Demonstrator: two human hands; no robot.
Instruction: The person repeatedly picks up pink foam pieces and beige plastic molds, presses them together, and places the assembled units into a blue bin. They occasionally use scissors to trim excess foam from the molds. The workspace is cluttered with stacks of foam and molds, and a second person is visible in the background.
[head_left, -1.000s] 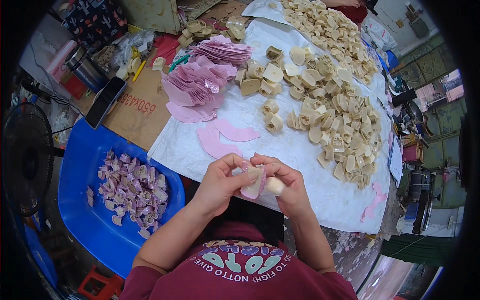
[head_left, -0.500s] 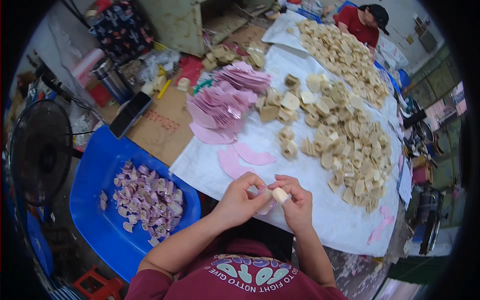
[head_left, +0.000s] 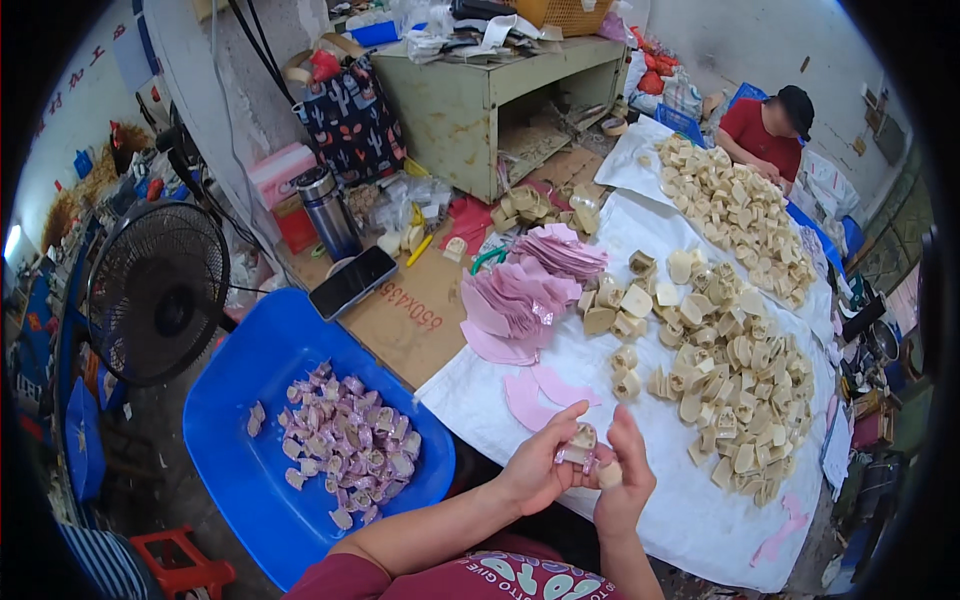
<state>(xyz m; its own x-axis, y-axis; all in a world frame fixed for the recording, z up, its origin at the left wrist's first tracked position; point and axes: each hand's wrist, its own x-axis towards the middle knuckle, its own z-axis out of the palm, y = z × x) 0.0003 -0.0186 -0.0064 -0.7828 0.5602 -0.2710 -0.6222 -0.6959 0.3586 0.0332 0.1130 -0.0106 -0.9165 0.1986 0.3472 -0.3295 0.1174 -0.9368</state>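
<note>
Hands, left (head_left: pixel 535 470) and right (head_left: pixel 622 485), grip a half-wrapped piece (head_left: pixel 583 443) beside blue tub (head_left: pixel 250 360) holding wrapped pieces (head_left: pixel 345 440).

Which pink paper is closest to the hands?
The loose pink wrapper lying flat on the white sheet, just above the left hand. The other loose one lies a bit farther off, and the big pink stack farther still.
</note>
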